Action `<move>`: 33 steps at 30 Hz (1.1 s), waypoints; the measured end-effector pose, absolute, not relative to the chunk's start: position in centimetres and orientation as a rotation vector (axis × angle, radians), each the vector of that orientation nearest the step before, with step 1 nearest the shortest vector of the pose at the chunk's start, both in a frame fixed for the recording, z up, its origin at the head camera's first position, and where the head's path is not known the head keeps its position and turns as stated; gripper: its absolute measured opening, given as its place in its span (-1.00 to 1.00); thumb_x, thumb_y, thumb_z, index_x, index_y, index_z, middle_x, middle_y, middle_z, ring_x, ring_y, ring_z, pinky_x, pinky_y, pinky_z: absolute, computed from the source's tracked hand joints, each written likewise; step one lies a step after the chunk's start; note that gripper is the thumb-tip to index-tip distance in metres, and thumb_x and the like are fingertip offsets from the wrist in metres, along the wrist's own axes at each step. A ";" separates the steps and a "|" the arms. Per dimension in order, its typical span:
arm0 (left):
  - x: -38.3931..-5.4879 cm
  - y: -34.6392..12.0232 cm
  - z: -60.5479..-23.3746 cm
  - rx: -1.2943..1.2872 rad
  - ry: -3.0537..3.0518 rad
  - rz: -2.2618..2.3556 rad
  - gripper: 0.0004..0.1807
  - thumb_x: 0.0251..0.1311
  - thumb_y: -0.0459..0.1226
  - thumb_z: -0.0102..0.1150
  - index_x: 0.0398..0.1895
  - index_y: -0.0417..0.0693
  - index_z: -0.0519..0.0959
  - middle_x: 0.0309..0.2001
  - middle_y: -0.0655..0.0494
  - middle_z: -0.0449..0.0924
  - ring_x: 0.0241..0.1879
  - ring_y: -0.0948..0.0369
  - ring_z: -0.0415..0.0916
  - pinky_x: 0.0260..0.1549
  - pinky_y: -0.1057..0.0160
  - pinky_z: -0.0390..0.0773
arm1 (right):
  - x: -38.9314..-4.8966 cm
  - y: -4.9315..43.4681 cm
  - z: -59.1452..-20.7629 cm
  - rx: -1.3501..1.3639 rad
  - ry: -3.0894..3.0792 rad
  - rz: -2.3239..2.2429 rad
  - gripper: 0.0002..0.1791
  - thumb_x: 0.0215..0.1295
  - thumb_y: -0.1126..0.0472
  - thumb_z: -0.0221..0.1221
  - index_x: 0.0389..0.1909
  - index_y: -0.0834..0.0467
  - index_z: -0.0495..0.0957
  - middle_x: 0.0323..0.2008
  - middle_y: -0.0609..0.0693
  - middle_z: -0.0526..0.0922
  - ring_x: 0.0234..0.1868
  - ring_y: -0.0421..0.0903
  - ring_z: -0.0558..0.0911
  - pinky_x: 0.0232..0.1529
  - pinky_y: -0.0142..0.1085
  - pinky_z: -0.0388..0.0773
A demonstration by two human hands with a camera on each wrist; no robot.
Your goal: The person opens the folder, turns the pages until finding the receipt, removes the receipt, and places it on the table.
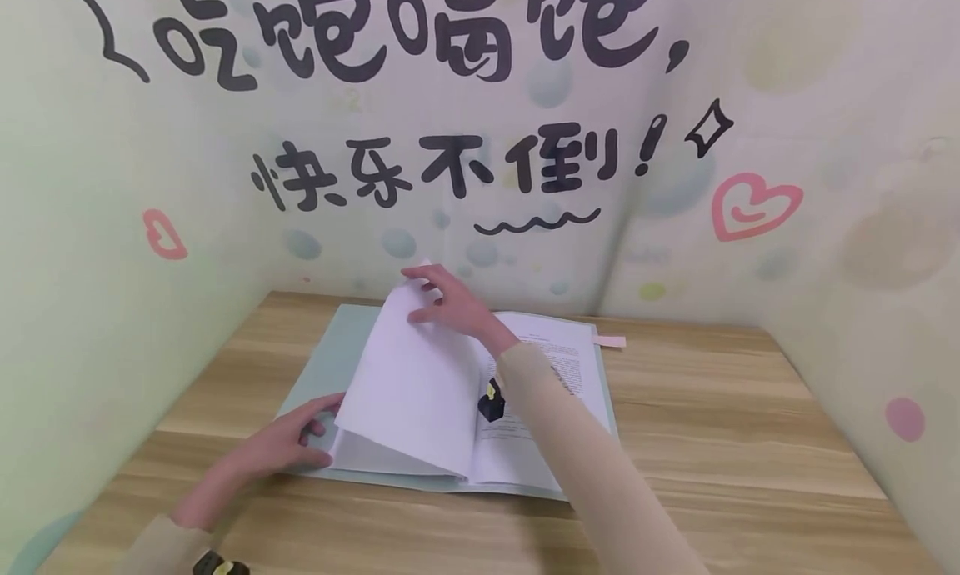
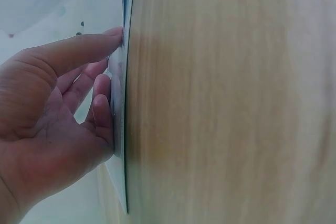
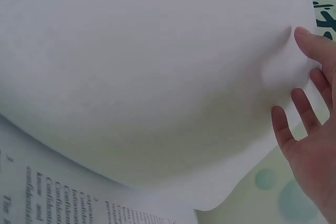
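A pale blue folder (image 1: 317, 367) with printed pages lies spread on the table. My right hand (image 1: 453, 302) pinches a raised white page (image 1: 408, 375) near its far edge, and the page leans over toward the left side. In the right wrist view the thumb presses that page (image 3: 157, 77) while three fingers are spread beside it, the index finger hidden. My left hand (image 1: 288, 437) rests at the folder's near left corner, thumb at the front edge and fingers loosely bent against the pages. The left wrist view shows the left hand (image 2: 58, 108) at the folder edge, the thumb tip touching it.
Printed text shows on the right-hand page (image 1: 577, 354), and a pink tab (image 1: 611, 341) sticks out from its edge. Wood-grain tabletop (image 1: 697, 442) surrounds the folder. A decorated wall (image 1: 450, 217) with large lettering stands behind, and side walls rise left and right.
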State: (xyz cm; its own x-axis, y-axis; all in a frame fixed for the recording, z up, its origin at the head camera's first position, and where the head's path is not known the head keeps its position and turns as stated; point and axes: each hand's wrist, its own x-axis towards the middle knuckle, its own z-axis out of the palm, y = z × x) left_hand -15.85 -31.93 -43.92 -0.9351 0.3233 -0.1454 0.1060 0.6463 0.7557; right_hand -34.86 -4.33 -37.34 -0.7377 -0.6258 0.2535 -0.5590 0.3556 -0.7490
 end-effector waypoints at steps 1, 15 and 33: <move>-15.8 -31.9 -43.9 0.318 2.600 1.149 -0.03 -0.04 -0.30 0.46 0.48 -0.18 0.17 0.24 -0.24 0.36 0.00 0.06 0.40 -0.23 0.34 0.43 | -34.9 -4.5 -37.6 -1.113 2.540 -1.314 -0.20 0.16 0.14 0.40 0.43 -0.07 0.30 0.34 -0.07 0.37 0.27 -0.08 0.44 0.23 -0.19 0.46; -15.9 -31.8 -43.5 0.319 2.548 1.180 0.06 -0.01 -0.35 0.42 0.55 -0.16 0.02 0.15 -0.25 0.38 -0.19 0.16 0.39 -0.36 0.37 0.43 | -33.6 -7.1 -40.3 -1.135 2.675 -1.040 -0.02 0.12 0.12 0.43 0.53 0.01 0.13 0.48 0.08 0.22 0.47 0.06 0.23 0.48 -0.06 0.14; -16.4 -32.5 -44.4 0.532 2.529 1.235 0.05 0.01 -0.38 0.36 0.56 -0.15 -0.02 0.28 -0.26 0.29 -0.12 0.28 0.27 -0.29 0.42 0.39 | -32.7 -8.9 -45.0 -0.934 2.788 -0.833 0.09 0.07 0.06 0.43 0.56 -0.14 0.00 0.52 -0.08 0.16 0.38 0.10 0.23 0.34 0.01 0.25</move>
State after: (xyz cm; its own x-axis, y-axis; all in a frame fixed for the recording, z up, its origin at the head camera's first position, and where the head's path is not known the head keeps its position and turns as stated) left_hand -16.39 -32.53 -44.45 -0.8941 0.4399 -0.0843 0.2041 0.5675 0.7977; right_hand -32.65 -8.94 -45.04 -0.8098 -0.5799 0.0887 -0.5334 0.6650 -0.5227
